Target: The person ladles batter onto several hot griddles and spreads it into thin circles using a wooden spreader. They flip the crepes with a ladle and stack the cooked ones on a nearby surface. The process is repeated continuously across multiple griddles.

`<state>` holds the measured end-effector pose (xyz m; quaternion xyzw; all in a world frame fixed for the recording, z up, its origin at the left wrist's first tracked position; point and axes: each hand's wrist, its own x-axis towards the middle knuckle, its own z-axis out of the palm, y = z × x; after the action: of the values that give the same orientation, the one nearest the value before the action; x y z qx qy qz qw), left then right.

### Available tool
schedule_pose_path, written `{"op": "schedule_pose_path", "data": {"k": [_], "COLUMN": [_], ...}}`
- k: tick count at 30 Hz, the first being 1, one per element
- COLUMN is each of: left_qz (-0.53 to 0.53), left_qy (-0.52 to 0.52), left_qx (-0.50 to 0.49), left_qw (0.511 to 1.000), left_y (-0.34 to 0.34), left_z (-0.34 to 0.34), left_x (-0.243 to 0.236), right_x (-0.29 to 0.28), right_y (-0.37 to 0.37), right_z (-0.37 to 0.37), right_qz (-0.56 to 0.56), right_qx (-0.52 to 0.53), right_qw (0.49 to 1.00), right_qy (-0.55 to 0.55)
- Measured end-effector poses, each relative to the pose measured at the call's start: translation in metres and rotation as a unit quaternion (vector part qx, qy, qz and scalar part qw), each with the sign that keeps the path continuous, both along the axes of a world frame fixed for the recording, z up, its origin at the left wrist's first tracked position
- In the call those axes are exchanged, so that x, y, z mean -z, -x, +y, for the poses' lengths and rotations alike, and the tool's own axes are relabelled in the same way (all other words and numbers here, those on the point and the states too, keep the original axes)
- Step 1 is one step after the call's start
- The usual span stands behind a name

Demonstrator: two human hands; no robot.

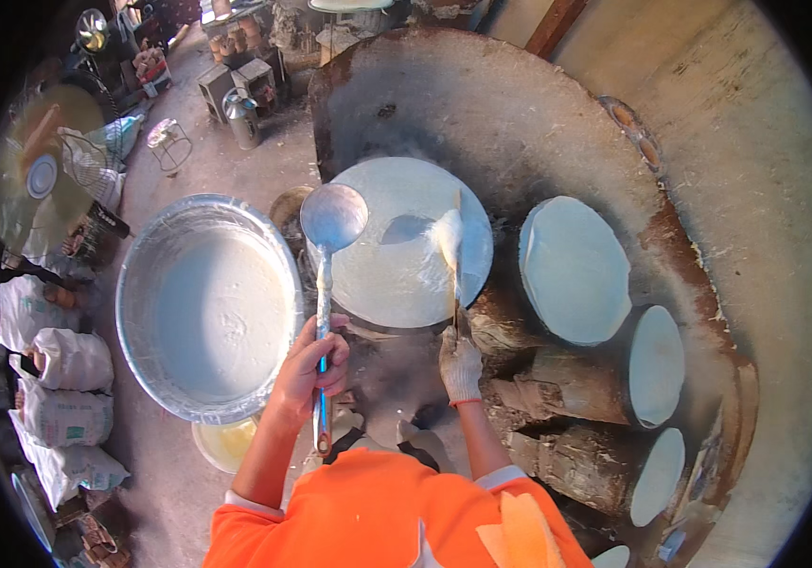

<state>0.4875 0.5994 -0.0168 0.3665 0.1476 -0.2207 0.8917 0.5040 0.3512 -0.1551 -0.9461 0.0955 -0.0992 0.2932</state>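
My bare left hand [316, 369] is closed round the handle of a metal ladle [334, 214], whose round head hangs over the left edge of a round griddle [359, 284]. My right hand [459, 369], in a pale glove, grips a thin stick [455, 284] lying across the griddle, with a white lump [448, 232] on it; whether that is cloth or batter I cannot tell. A thin pale layer covers much of the griddle. Left of my left hand is a wide metal basin [207, 312] of white liquid.
Log-like stands at my right carry white discs [572, 270], inside a curved stained barrier [557, 95]. At left are a fan [42, 170] and white sacks [65, 412]. A metal can [241, 118] stands at the back. A yellowish bowl [221, 445] sits below the basin.
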Motion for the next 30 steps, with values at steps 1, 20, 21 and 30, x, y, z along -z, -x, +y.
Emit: {"op": "schedule_pose_path", "data": {"k": [1, 20, 21, 30], "left_qz": [0.003, 0.101, 0.098, -0.046], "left_qy": [0.0, -0.175, -0.19, -0.236], "left_qx": [-0.004, 0.037, 0.046, 0.114], "left_qw": [1.0, 0.979, 0.976, 0.964], "left_y": [-0.001, -0.05, -0.061, -0.183], "left_z": [0.001, -0.041, -0.029, 0.001], "left_x": [-0.001, -0.007, 0.004, 0.076], "right_x": [-0.004, -0.009, 0.011, -0.039], "right_y": [-0.006, -0.053, -0.048, -0.028], "right_z": [0.009, -0.063, -0.068, -0.073], "right_qz": [0.017, 0.116, -0.072, 0.132], "right_qx": [-0.038, -0.173, -0.274, -0.212], "right_qw": [0.999, 0.975, 0.958, 0.958], "right_qy": [0.028, -0.079, 0.04, -0.143]}}
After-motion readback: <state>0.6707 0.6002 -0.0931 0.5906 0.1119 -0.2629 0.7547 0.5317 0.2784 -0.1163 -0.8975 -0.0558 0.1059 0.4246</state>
